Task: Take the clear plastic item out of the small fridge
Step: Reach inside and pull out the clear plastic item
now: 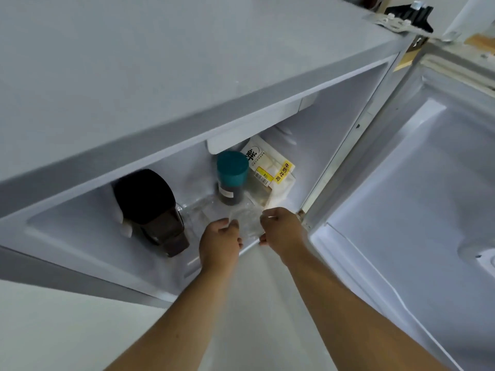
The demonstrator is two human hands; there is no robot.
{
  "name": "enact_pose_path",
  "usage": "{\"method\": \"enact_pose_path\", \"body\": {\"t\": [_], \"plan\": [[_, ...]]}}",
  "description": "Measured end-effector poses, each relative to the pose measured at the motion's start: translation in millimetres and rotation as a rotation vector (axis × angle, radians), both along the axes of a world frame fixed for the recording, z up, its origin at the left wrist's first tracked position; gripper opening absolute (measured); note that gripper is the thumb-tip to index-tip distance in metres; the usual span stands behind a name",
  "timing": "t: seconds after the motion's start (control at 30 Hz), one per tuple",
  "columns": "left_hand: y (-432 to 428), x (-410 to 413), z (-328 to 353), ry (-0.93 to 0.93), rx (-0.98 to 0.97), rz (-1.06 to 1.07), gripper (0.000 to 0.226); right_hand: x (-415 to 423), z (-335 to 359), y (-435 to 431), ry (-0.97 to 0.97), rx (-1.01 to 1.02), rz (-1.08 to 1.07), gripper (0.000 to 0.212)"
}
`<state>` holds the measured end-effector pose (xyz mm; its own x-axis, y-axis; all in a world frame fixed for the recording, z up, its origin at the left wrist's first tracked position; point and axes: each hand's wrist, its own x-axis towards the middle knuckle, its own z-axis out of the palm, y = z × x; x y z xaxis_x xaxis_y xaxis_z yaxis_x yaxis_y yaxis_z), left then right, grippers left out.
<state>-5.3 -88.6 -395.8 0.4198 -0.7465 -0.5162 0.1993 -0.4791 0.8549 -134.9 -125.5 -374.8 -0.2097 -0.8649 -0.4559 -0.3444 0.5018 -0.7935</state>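
Note:
The small white fridge [160,108] stands open below me. At the front edge of its floor sits a clear plastic item [247,223], see-through and hard to outline. My left hand [221,242] grips its left side with thumb and fingers. My right hand [281,231] holds its right side. Both forearms reach in from the bottom of the view. The lower part of the item is hidden behind my hands.
Inside are a dark jug with a black lid [152,210] at the left, a teal-capped jar [231,178] behind the clear item, and a packaged bread bag with a yellow label [270,167] at the back right. The fridge door [428,183] hangs open on the right.

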Motion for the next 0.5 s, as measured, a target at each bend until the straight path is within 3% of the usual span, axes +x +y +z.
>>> {"method": "enact_pose_path", "body": {"t": [0.2, 0.33, 0.4, 0.5], "plan": [[-13.6, -2.3, -8.2, -0.042, 0.023, -0.048, 0.014, 2.6, -29.5, -17.8, 0.027, 0.0, 0.049, 0.029], [-2.7, 3.0, -7.8, -0.061, 0.018, -0.066, 0.013, 7.5, -21.7, 3.8, 0.269, -0.205, 0.115, 0.039], [6.5, 5.6, -10.3, -0.035, 0.011, -0.019, 0.016, 24.0, -8.5, 7.9, 0.449, -0.457, 0.263, 0.041], [15.6, 12.8, -16.5, -0.001, -0.001, 0.064, 0.017, 62.7, 1.6, -14.6, 0.616, -0.692, 0.723, 0.062]]}}
